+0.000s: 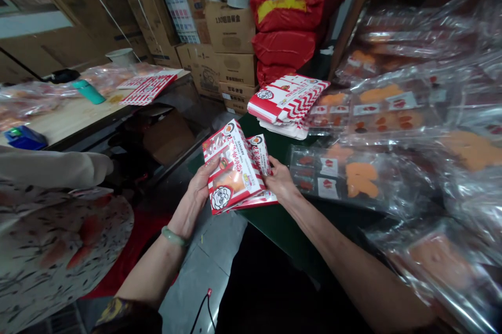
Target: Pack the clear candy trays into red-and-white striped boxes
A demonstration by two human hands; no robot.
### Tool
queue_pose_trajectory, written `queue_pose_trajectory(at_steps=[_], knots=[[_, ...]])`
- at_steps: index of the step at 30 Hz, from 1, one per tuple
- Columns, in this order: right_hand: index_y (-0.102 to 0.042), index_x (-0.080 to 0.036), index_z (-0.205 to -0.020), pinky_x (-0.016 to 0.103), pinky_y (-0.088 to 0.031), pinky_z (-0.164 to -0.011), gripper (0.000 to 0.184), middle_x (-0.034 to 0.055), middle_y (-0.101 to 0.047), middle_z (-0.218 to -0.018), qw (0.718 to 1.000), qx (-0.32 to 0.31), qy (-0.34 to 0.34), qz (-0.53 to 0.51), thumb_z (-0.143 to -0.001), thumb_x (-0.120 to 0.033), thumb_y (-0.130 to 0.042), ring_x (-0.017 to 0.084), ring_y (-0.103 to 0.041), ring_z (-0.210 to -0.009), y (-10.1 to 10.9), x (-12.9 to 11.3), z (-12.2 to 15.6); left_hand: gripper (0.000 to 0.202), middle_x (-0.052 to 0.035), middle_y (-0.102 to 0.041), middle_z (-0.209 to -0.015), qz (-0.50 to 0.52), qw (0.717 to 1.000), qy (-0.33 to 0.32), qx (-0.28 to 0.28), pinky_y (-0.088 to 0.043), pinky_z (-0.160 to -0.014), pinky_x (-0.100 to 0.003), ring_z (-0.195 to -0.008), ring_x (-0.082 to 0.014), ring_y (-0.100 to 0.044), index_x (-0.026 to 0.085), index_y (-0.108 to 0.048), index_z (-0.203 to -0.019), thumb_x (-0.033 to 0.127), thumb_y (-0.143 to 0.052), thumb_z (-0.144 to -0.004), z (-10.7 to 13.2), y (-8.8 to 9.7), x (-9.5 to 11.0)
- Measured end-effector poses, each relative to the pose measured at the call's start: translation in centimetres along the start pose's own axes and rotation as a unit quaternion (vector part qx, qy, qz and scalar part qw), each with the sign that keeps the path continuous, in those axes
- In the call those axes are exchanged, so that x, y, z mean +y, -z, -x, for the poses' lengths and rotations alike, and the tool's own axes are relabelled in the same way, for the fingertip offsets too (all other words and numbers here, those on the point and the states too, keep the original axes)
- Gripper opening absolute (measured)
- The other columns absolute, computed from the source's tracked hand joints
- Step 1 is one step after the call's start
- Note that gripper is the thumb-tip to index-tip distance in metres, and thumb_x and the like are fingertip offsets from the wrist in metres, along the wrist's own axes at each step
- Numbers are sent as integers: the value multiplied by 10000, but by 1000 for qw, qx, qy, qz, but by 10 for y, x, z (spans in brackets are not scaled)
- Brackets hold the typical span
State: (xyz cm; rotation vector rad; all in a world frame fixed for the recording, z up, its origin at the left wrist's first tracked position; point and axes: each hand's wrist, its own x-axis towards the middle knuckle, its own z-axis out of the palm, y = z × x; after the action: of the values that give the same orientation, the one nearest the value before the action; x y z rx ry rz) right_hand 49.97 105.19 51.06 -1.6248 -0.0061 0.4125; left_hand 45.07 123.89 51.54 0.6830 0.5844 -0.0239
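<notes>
My left hand (201,185), a pale green bangle on its wrist, is closed on the left side of a red and white printed packaging box (235,164). Through its clear window shows something orange, and a cartoon face is printed at the lower corner. Behind it and to the right is a second red and white box (258,147), its right edge gripped by my right hand (280,180). Another printed piece lies beneath them, partly covered. Beyond my hands, a stack of similar flat boxes (288,96) rests on the dark green table (270,227).
Clear plastic packs (353,174) with orange shapes and small cards crowd the right side. At left, a person's sleeve (55,167) is beside a wooden table (94,114) bearing a teal bottle (88,92). Cardboard cartons (231,28) and red bundles (294,4) stand behind.
</notes>
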Motion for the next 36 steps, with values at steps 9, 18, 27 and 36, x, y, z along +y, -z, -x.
queue_pose_trajectory(at_steps=[9, 18, 27, 36], knots=[[-659, -57, -935, 278, -544, -632, 309, 158, -712, -884, 991, -29, -86, 99, -868, -347, -577, 211, -690, -744, 5, -30, -3, 386, -157, -726, -888, -5, 1000, 1, -2, -580, -855, -427, -735, -261, -713, 50, -561, -1180, 181, -625, -823, -2, 2, 1], [-686, -51, -893, 243, -464, -714, 258, 159, -688, -966, 955, -29, -36, 293, -893, -224, -496, 237, -652, -910, -1, -45, -10, 296, -159, -726, -887, -14, 999, -37, -5, -557, -905, -459, -763, -273, -712, 45, -606, -1088, 175, -627, -823, -7, 4, 0], [-625, -123, -689, 238, -416, -436, 348, 67, -604, -542, 941, -68, -56, 327, -791, -454, -649, 172, -577, -483, 21, -44, -6, 328, -144, -728, -873, -26, 999, -23, -6, -562, -896, -456, -729, -258, -713, 59, -597, -1102, 192, -654, -807, -7, 4, 0], [-584, -118, -692, 183, -287, -285, 264, -7, -527, -414, 964, -72, -79, 244, -856, -324, -604, 84, -423, -278, 19, -29, -3, 296, -155, -724, -875, -5, 1000, -14, -4, -544, -912, -501, -732, -270, -713, 49, -585, -1120, 201, -571, -866, -6, 3, 1]])
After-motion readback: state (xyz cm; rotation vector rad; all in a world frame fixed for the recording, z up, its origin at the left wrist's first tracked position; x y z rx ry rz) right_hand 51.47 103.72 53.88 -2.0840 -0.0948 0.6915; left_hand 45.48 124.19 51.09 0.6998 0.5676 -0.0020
